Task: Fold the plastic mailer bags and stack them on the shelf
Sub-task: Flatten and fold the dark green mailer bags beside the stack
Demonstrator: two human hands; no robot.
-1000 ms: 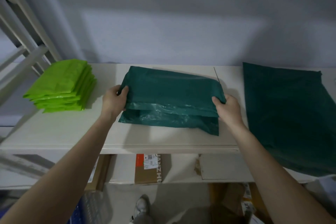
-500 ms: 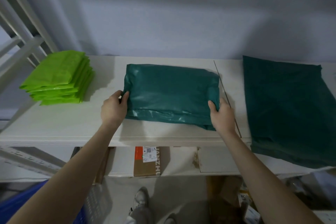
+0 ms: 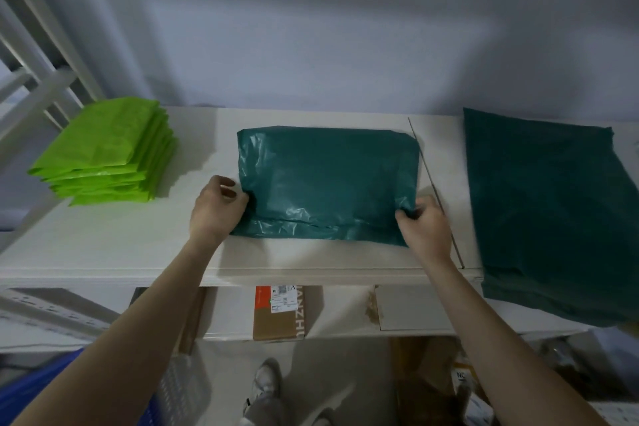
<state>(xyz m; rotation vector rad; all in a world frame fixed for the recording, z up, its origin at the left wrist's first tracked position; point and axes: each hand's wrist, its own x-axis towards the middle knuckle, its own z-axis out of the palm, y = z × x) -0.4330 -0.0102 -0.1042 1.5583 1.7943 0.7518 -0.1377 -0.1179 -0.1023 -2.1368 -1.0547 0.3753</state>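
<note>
A folded dark green mailer bag (image 3: 328,183) lies flat on the white shelf (image 3: 103,245), in the middle of it. The left hand (image 3: 216,209) pinches the bag's left edge near the front corner, with the fingers curled around the plastic. The right hand (image 3: 423,225) grips the right front corner in the same way. To the left, well apart, stands a stack of folded light green bags (image 3: 107,152). To the right lies an unfolded dark green bag (image 3: 553,218), and its front part hangs over the shelf edge. Below the shelf a cardboard box (image 3: 280,313) is visible.
</note>
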